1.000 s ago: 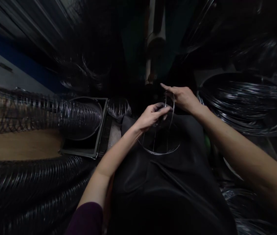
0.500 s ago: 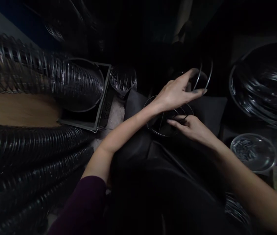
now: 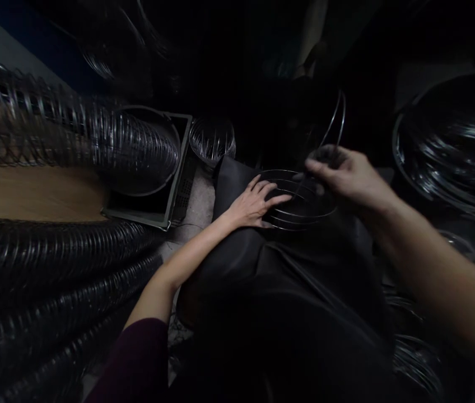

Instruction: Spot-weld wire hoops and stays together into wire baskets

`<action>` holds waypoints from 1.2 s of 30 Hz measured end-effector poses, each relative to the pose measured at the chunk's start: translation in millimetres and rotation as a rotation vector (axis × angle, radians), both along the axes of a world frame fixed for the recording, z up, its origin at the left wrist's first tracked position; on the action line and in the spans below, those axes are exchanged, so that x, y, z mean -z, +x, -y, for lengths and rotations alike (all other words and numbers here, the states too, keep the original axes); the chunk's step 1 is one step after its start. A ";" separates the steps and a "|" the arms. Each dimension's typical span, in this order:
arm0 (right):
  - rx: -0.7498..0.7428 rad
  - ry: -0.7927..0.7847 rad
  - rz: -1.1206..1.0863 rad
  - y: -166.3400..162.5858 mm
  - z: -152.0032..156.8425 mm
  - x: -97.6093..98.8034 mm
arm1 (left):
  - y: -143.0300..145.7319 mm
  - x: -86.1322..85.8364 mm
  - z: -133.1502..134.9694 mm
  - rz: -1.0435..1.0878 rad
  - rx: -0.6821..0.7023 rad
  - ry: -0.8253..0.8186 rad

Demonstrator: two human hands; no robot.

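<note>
A round frame of thin wire rings (image 3: 304,216) lies on my dark-covered lap. My left hand (image 3: 255,204) rests at its left side with the fingers spread, touching the rings. Over the frame's right part, my right hand (image 3: 349,174) is closed in a pinch, fingertips blackened. Thin bent wire (image 3: 343,115) rises in a narrow loop from the pinch. Darkness and blur hide where that wire ends and whether it meets the frame.
Long stacks of wire coils (image 3: 136,137) fill the left, one reaching into a grey plastic crate (image 3: 178,168). A round bundle of wires (image 3: 212,137) stands beyond my lap. At right are a large wire coil (image 3: 451,157) and a partly covered clear dish (image 3: 464,243).
My left hand has let go of the upright wire loops and come down left onto the ring frame. My right hand has risen and now pinches the wire. The dish is now mostly behind my right arm.
</note>
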State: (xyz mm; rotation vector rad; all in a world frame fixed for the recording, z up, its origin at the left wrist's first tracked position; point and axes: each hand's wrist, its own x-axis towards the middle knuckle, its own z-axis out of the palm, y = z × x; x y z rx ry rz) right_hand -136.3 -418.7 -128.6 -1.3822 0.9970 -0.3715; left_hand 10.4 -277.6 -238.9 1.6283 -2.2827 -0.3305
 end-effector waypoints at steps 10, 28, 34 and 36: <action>-0.038 0.130 -0.010 -2.2 -17.6 -9.7 | 1.9 -2.5 -3.2 -0.174 -0.170 -0.254; 0.152 0.040 0.238 80.2 100.8 -47.6 | 60.5 -81.9 116.7 -0.290 -0.399 -0.535; 0.152 0.027 0.305 86.7 114.4 -39.9 | 70.8 -81.1 130.9 -0.280 -0.384 -0.534; 0.142 0.005 0.311 88.0 117.7 -37.7 | 73.9 -81.8 134.7 -0.276 -0.373 -0.544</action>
